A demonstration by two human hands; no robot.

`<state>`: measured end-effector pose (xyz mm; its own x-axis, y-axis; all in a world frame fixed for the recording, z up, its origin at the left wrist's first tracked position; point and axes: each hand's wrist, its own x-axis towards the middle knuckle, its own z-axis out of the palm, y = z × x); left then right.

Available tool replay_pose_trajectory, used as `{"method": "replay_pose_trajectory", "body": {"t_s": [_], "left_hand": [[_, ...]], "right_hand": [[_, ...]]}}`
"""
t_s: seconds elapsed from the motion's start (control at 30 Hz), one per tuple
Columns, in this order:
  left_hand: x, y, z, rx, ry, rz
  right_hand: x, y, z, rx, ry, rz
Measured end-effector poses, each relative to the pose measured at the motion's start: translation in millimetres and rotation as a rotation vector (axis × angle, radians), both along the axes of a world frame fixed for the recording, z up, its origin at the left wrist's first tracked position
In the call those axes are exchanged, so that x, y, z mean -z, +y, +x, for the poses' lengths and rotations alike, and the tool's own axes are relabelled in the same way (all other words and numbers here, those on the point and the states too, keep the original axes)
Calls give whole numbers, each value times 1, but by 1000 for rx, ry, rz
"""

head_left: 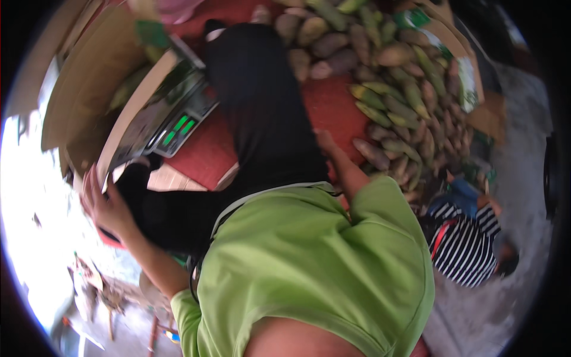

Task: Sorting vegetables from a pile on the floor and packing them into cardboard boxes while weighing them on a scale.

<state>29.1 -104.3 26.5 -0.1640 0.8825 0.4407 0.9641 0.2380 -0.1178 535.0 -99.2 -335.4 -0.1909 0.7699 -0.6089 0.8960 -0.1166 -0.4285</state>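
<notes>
- Head view: left hand [104,205] is spreading wide, fingers pressing the near edge of a scale [163,116] that's sitting up and right of it.
- Right hand [324,140] is mostly hiding behind a black bag [262,119]; can't tell its grip.
- Corn [392,89] is piling just right of it, on the red table [330,107].

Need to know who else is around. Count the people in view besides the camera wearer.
1: a person in a black-and-white striped top, low at the right edge beside the heap of green and brown fruit. Others may be hidden outside the frame.
</notes>
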Motion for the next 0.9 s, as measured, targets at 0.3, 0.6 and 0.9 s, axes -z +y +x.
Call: {"method": "replay_pose_trajectory", "body": {"t_s": [0.3,0.6,0.9], "left_hand": [[7,2,-32,-4,13,2],[13,8,-33,-3,41,-14],[12,-2,-35,4,33,-42]], "right_hand": [[-22,4,-3,-477,-167,124],[28,-2,88,230,-117,111],[-67,117,167,1842,569,43]]}}
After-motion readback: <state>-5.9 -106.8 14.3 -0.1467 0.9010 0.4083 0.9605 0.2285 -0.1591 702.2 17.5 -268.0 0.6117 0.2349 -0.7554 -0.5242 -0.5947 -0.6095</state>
